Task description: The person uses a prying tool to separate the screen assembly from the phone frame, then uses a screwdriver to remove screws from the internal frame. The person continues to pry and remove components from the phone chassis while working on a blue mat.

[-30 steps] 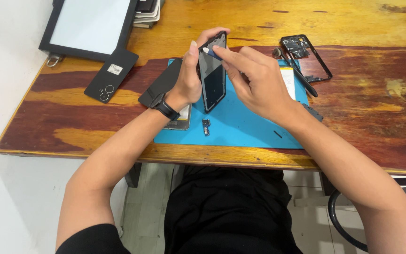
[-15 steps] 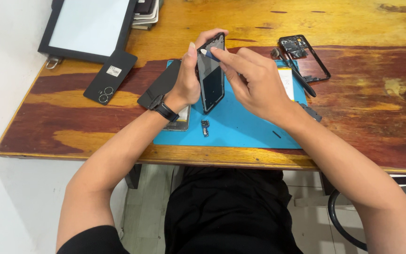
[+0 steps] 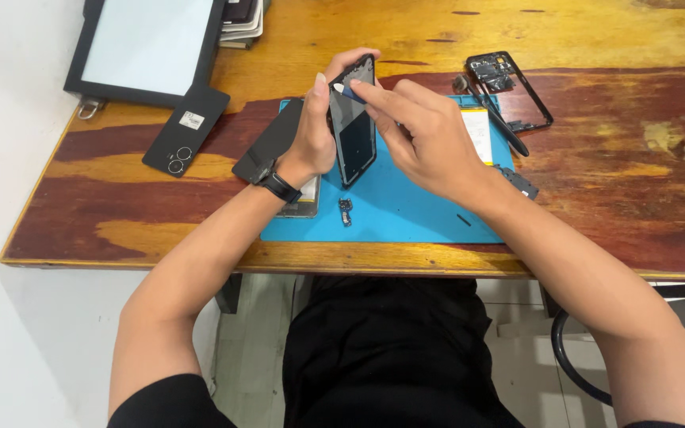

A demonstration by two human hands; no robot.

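My left hand (image 3: 316, 127) grips a black phone frame (image 3: 354, 135) and holds it upright on edge above the blue work mat (image 3: 406, 210). My right hand (image 3: 422, 135) pinches a small blue and white pry tool (image 3: 344, 89) against the frame's upper edge. A black band sits on my left wrist. A small loose part (image 3: 346, 211) lies on the mat just below the frame.
On the wooden table lie a black phone back cover (image 3: 186, 129), a dark phone panel (image 3: 271, 143), an open phone chassis (image 3: 509, 89), a battery (image 3: 477, 135), a screwdriver (image 3: 501, 127) and a white-screened tablet (image 3: 148, 47) at the back left.
My right hand's fingertips with the pry tool have shifted slightly along the frame's upper edge. The left hand has kept the frame steady.
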